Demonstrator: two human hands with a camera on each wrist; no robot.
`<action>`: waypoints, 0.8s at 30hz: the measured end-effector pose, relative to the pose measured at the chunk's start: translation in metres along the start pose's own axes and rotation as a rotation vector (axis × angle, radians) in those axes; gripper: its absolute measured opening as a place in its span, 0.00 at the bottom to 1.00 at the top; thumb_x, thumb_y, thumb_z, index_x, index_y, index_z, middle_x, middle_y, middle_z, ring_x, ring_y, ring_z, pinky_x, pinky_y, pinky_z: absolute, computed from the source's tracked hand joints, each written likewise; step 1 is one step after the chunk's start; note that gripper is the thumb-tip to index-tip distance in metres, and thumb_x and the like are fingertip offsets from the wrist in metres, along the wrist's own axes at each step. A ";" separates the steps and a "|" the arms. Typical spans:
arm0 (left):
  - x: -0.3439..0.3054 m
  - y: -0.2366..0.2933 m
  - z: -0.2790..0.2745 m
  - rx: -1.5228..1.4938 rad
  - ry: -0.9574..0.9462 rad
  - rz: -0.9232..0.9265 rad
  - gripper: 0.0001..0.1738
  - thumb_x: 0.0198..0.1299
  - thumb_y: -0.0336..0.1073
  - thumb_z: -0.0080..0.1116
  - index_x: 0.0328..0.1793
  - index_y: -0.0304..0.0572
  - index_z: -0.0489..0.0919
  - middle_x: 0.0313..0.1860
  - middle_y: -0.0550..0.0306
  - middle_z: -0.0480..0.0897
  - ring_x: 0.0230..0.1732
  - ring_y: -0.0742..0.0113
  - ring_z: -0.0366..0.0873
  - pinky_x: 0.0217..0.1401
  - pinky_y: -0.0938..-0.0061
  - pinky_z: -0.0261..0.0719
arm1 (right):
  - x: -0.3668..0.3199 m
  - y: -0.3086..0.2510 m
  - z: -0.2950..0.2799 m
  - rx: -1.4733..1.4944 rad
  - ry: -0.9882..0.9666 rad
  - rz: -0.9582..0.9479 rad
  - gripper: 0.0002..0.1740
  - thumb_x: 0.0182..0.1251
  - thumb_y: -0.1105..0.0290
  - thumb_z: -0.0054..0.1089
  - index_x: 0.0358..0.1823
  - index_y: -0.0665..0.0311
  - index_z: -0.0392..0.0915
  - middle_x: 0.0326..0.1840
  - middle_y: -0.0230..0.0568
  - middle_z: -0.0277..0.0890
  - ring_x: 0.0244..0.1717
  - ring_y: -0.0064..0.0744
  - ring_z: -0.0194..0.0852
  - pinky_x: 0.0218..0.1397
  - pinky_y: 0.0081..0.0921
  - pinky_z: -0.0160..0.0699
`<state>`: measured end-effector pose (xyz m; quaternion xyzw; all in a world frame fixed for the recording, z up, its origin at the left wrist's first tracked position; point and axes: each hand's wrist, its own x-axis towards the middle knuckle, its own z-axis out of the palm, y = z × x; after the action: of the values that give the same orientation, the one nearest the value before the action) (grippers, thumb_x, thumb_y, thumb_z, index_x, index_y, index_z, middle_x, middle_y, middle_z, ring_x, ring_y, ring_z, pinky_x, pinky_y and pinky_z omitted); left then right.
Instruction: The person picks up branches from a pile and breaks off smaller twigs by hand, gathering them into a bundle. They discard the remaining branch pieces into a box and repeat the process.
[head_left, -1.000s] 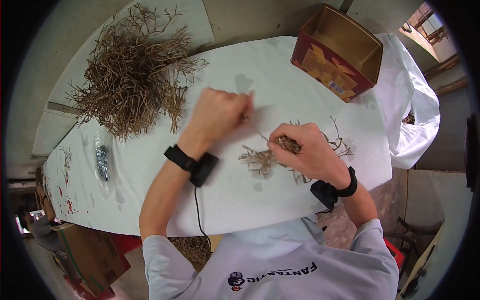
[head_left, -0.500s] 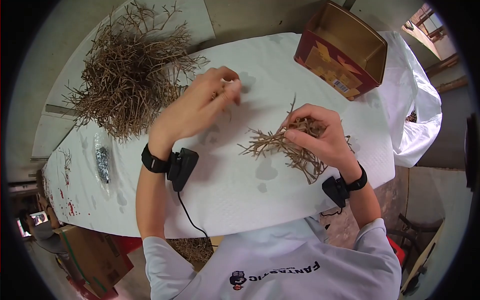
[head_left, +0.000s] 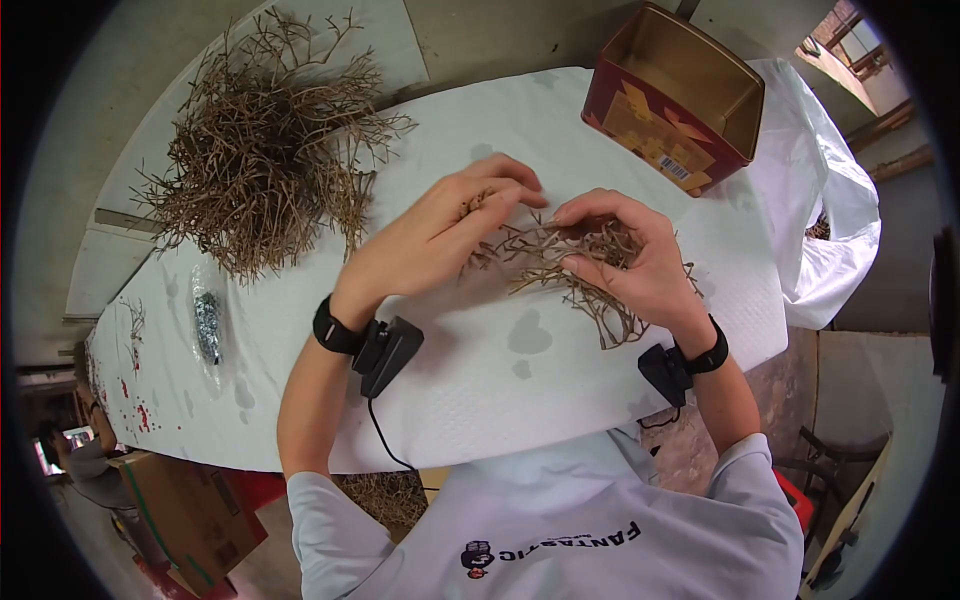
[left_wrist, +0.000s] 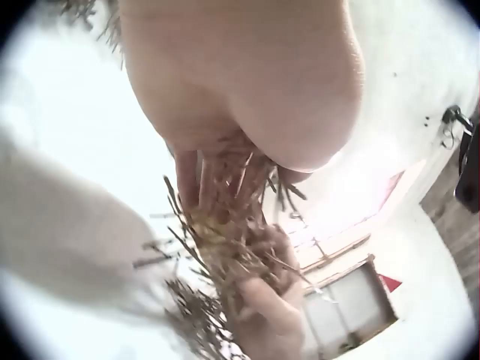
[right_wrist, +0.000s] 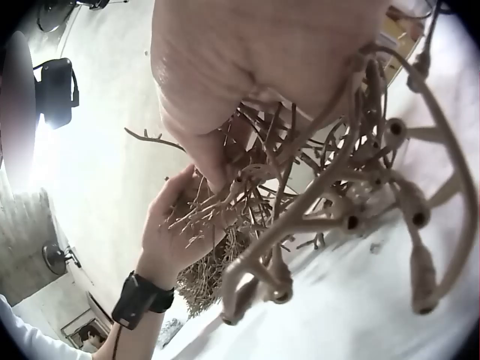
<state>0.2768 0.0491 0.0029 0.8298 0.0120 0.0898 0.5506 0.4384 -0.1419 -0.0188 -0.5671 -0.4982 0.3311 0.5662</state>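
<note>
In the head view the right hand (head_left: 640, 265) grips a bundle of dry brown twigs (head_left: 608, 312) over the white-covered table, its fingers curled round the stems. Close on its left, the left hand (head_left: 440, 225) holds several short twig pieces (head_left: 474, 204) between thumb and palm, with its fingers bent toward the bundle. In the right wrist view, forked twigs with knobby ends (right_wrist: 322, 202) hang below the right hand (right_wrist: 262, 60), and the left hand (right_wrist: 169, 232) is beyond them. The left wrist view has twigs (left_wrist: 232, 240) between both hands; the exact finger contact is unclear.
A large twig heap (head_left: 265, 150) lies at the table's upper left, a plastic-wrapped packet (head_left: 207, 325) below it. An open red and gold tin (head_left: 650, 130) stands upper right, beside a white plastic bag (head_left: 815, 230). Another person (head_left: 90, 465) is at far left.
The left hand swung away to the left of the bundle, then came back right beside it. The right hand rose slightly with its twigs, which have turned.
</note>
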 end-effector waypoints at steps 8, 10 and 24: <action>-0.003 0.003 0.015 -0.140 0.076 -0.178 0.24 0.80 0.44 0.43 0.58 0.26 0.80 0.44 0.51 0.85 0.48 0.65 0.80 0.57 0.72 0.76 | 0.002 0.009 0.003 -0.288 0.095 -0.211 0.24 0.51 0.87 0.69 0.52 0.65 0.79 0.61 0.42 0.72 0.58 0.33 0.76 0.59 0.27 0.79; -0.003 0.007 0.017 -0.132 0.072 -0.160 0.25 0.81 0.45 0.42 0.59 0.26 0.79 0.44 0.51 0.85 0.48 0.66 0.80 0.56 0.72 0.76 | 0.003 0.010 0.002 -0.302 0.114 -0.204 0.25 0.50 0.87 0.69 0.52 0.64 0.79 0.62 0.42 0.70 0.58 0.33 0.76 0.59 0.27 0.80; 0.005 -0.016 0.030 0.091 0.245 -0.013 0.29 0.83 0.52 0.38 0.61 0.30 0.79 0.47 0.58 0.84 0.49 0.71 0.78 0.59 0.74 0.75 | 0.002 0.011 -0.004 -0.332 -0.009 -0.386 0.14 0.42 0.87 0.71 0.31 0.63 0.85 0.60 0.44 0.67 0.64 0.44 0.69 0.70 0.40 0.72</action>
<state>0.2882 0.0287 -0.0221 0.8367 0.0885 0.1864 0.5074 0.4445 -0.1402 -0.0282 -0.5453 -0.6473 0.1331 0.5157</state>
